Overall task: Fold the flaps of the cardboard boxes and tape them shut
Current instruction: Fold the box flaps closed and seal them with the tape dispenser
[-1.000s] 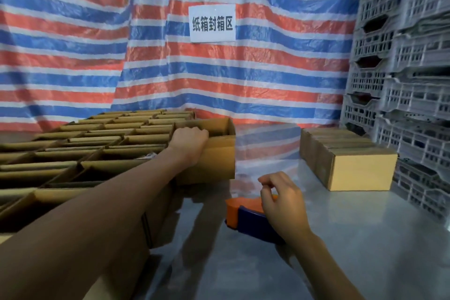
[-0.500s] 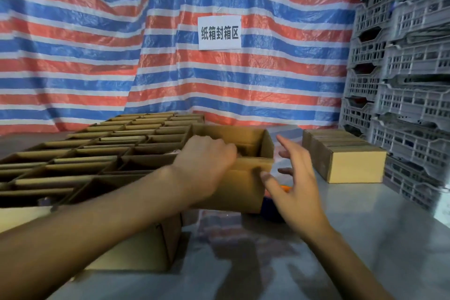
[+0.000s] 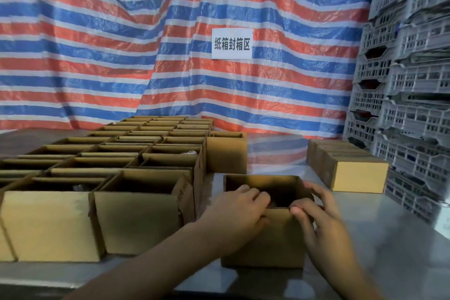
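Open brown cardboard box (image 3: 263, 238) at 6 o'clock on the grey tabletop (image 3: 394, 246), near rim gripped by left hand (image 3: 239, 212) and right hand (image 3: 319, 219); probably light, stiff, best held at flap edges.

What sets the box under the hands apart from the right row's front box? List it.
The box under the hands is open on top; the right row's front box is closed flat. Left hand and right hand grip the first's rim; nothing touches the second. Both are plain brown cardboard on the table.
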